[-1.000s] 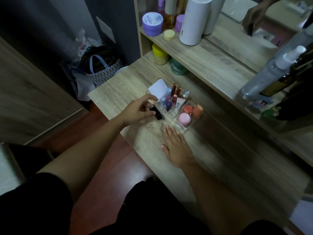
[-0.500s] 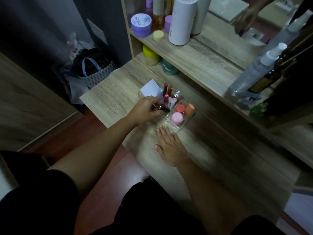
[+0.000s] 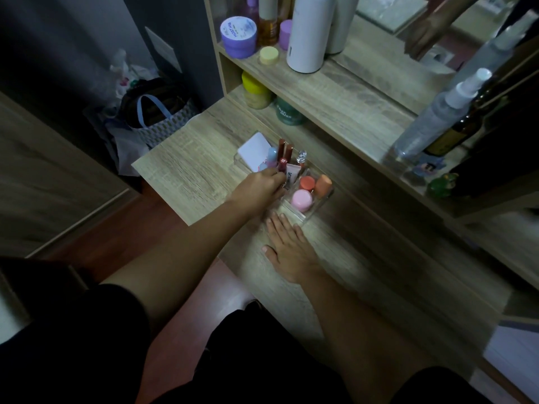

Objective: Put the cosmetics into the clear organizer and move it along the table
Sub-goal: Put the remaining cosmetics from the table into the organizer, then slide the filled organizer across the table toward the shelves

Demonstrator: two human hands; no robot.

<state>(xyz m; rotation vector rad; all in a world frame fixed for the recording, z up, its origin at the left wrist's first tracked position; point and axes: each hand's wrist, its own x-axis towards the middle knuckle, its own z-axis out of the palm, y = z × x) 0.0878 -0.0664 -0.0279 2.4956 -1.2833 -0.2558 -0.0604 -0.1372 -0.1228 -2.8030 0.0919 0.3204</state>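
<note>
The clear organizer (image 3: 329, 197) stands on the wooden table (image 3: 180, 176). It holds a white compact (image 3: 253, 151), upright lip tubes (image 3: 281, 147), a pink jar (image 3: 302, 199), an orange jar (image 3: 306, 182) and an orange sponge (image 3: 323, 184). My left hand (image 3: 256, 191) reaches over its near-left compartments. The fingers are pinched together down among the tubes, and the small dark lipstick it carries is almost hidden beneath them. My right hand (image 3: 288, 252) lies flat on the table with its fingers spread. Its fingertips rest just in front of the organizer's near wall.
A raised shelf behind the organizer carries a purple jar (image 3: 238, 36), a white cylinder (image 3: 309, 33) and a spray bottle (image 3: 431, 123). A yellow jar (image 3: 256, 90) and a green jar (image 3: 288, 112) sit under it. A patterned bag (image 3: 157, 118) stands on the floor past the table's left edge.
My left hand has carried the dark lipstick from the table's front up over the organizer and lowered its fingers into the compartments. My right hand has stayed flat.
</note>
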